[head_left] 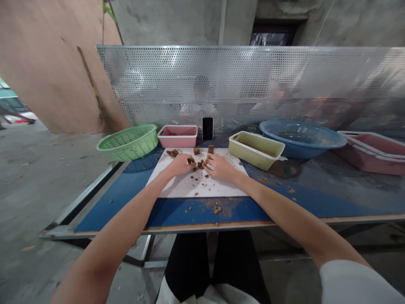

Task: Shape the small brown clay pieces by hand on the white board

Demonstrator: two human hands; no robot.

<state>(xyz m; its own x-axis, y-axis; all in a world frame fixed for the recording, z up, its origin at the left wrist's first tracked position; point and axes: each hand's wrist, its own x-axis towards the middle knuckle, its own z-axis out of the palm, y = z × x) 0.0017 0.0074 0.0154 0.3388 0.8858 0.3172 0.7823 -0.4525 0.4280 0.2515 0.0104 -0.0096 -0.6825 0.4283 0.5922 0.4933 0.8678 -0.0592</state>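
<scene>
A white board (171,185) lies on the blue table, scattered with brown crumbs. My left hand (182,164) is over its middle, fingers curled round a brown lump (190,161). Just to the right, my right hand (218,166) has its fingers bent together at more brown pieces (200,164); what lies between its fingertips is too small to make out. Two brown blocks, one (196,150) left and one (211,149) right, stand behind the hands. A pile of brown bits (172,153) rests at the board's back left corner.
Behind the board are a green basket (129,143), a pink bin (179,137) and an upright phone (207,128). To the right stand a yellow-green bin (253,152), a blue basin (300,137) and pink bins (373,156). Small lumps (217,208) lie near the table's front edge.
</scene>
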